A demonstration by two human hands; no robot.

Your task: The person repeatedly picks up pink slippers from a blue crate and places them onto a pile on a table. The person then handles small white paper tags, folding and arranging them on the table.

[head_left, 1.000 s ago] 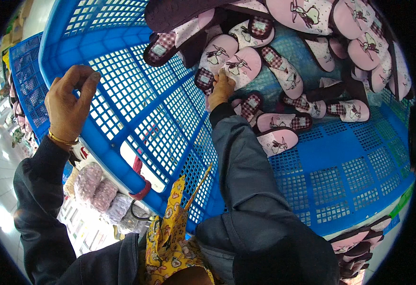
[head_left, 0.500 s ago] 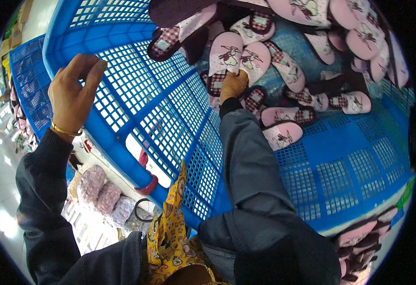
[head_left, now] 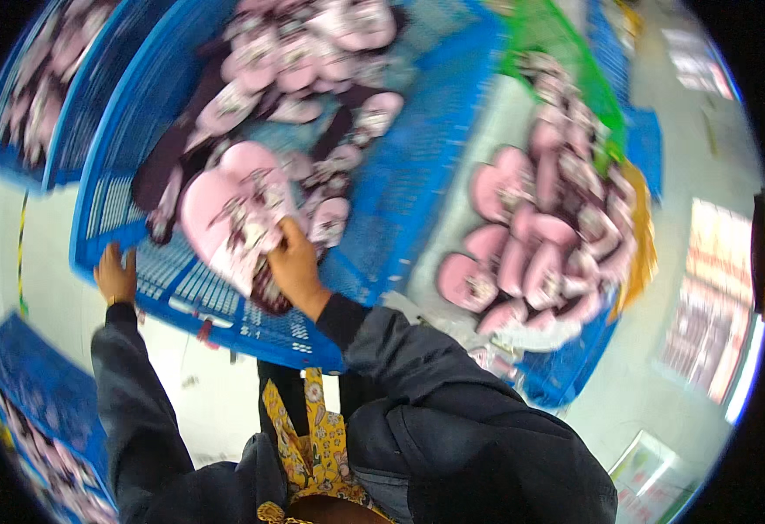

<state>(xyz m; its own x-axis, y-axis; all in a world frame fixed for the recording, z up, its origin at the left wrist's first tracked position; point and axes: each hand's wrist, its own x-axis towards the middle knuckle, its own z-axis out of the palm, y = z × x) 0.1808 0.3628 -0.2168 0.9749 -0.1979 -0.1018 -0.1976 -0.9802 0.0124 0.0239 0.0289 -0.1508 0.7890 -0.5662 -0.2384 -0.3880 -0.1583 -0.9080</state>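
Note:
My right hand (head_left: 298,269) is closed around the near end of a pair of pink slippers (head_left: 236,205) with a printed animal figure and dark edges. They are raised over the near side of a large blue plastic basket (head_left: 452,113). More pink slippers (head_left: 295,57) with dark soles lie heaped inside it, mostly at the far end, blurred by motion. At the basket's near left corner my left hand (head_left: 116,276) has its fingers bent over the rim.
Right of the basket, a pile of pink slippers (head_left: 540,253) lies on a pale surface beside a green mesh basket (head_left: 579,52). Other blue baskets with slippers stand at the upper left (head_left: 37,96) and lower left (head_left: 42,384). Pale floor (head_left: 177,354) shows between them.
My right hand has lifted the pair of slippers out of the heap and toward me. The left hand, raised beside the basket before, is now at its rim. The view has swung right.

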